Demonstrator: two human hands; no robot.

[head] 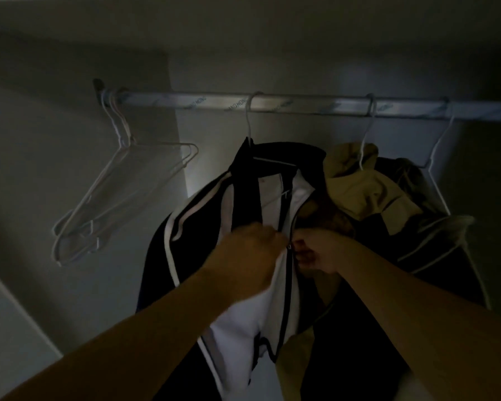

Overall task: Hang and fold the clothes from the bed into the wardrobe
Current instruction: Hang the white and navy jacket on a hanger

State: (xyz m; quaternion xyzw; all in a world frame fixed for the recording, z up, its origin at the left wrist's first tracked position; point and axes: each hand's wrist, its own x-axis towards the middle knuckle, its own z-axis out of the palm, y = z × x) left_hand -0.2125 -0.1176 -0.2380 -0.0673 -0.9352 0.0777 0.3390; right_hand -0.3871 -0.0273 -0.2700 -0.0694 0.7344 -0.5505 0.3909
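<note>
A black and white track jacket (229, 204) hangs on a wire hanger (248, 120) from the metal wardrobe rail (287, 104). My left hand (252, 250) grips the white front panel beside the zip. My right hand (318, 254) pinches the jacket's zip at chest height, close against the left hand. The jacket's lower front hangs open below my hands. A tan garment (362, 186) hangs on another hanger just to the right, touching the jacket.
Several bare wire hangers (122, 195) hang at the rail's left end by the wardrobe's side wall (70, 140). A dark garment (434, 256) hangs at the far right on a white hanger. The wardrobe interior is dim.
</note>
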